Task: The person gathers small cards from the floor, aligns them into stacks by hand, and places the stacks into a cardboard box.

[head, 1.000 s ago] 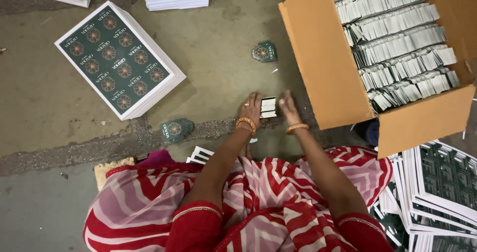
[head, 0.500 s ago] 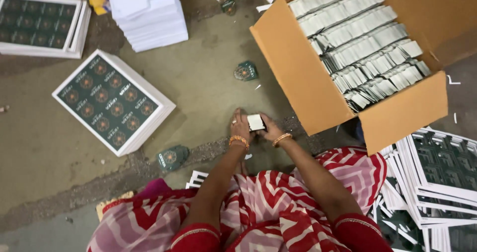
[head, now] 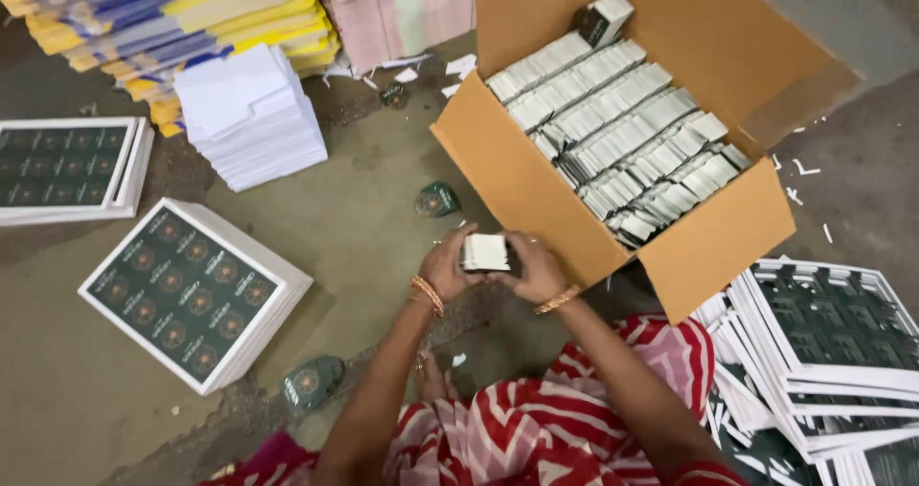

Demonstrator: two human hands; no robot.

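Left hand and right hand curl closed around a small stack of white-edged cards, pressing it from both sides, held just above the floor. Open cardboard box sits at the stack's 2 o'clock, packed with rows of like cards. Pile of dark green printed sheets lies at 9 o'clock, well apart.

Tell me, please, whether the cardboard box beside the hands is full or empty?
Nearly full: the cardboard box stands open and rows of small white-edged stacks cover its inside almost completely.
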